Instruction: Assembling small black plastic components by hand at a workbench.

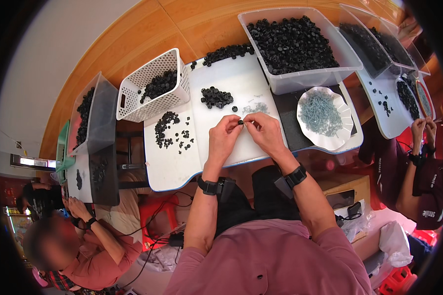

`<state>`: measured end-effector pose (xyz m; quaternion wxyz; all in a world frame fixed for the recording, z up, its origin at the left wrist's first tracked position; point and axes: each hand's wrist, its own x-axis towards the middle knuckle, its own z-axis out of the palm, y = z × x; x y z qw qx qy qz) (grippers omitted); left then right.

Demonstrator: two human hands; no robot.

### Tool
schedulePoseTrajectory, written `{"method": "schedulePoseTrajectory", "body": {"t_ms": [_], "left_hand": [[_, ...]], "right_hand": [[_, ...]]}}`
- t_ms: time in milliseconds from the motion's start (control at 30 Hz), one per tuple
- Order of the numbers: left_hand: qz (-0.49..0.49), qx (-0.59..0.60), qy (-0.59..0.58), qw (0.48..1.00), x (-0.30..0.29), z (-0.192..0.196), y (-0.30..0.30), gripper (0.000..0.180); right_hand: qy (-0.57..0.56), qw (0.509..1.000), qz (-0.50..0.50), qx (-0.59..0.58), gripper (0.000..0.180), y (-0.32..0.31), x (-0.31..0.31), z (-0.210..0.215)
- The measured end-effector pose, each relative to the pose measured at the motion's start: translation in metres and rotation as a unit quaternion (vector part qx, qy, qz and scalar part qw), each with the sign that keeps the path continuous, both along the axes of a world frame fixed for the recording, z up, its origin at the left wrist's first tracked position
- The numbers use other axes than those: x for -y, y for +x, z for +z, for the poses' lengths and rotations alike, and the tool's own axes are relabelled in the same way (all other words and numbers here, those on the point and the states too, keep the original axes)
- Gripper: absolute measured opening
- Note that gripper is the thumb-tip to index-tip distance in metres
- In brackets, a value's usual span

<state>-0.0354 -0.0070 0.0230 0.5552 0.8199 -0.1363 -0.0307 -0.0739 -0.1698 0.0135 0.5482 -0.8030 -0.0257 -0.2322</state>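
Over the near part of the white table (226, 152), my left hand (224, 137) pinches a small round black plastic cap (240, 122) between thumb and fingertips. My right hand (265, 132) meets it from the other side, its thumb and forefinger closed at the cap; whatever they hold is too small to make out. Just beyond my hands lie one loose black cap (235, 108), a heap of similar caps (216, 98) and a thin scatter of silvery screws (257, 107). To the left, small black pieces (166, 129) are spread on the tabletop.
A scalloped white plate (347, 115) of screws stands at right. Behind are a clear bin (300, 84) full of black parts and a white perforated basket (128, 101). More black parts (229, 54) line the far edge. Co-workers' hands work at left (79, 209) and right (422, 130).
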Motion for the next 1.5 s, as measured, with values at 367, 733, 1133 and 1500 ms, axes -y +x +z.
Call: {"method": "schedulePoseTrajectory", "body": {"t_ms": [367, 733, 1133, 1500], "left_hand": [[0.001, 0.03, 0.022, 0.999, 0.0, -0.003, -0.003, 0.022], [0.02, 0.015, -0.03, 0.999, -0.001, -0.013, -0.003, 0.022], [0.025, -0.042, -0.107, 0.993, -0.001, -0.017, -0.004, 0.022], [-0.004, -0.046, -0.13, 0.99, -0.005, -0.013, 0.0, 0.019]], "right_hand": [[-0.033, 0.999, 0.016, 0.01, 0.014, 0.002, -0.001, 0.001], [0.009, 0.998, 0.028, -0.051, 0.012, 0.004, 0.001, 0.0], [0.064, 0.996, 0.034, -0.048, 0.012, 0.002, 0.002, 0.006], [0.223, 0.963, 0.115, -0.101, 0.014, 0.006, 0.004, -0.008]]}}
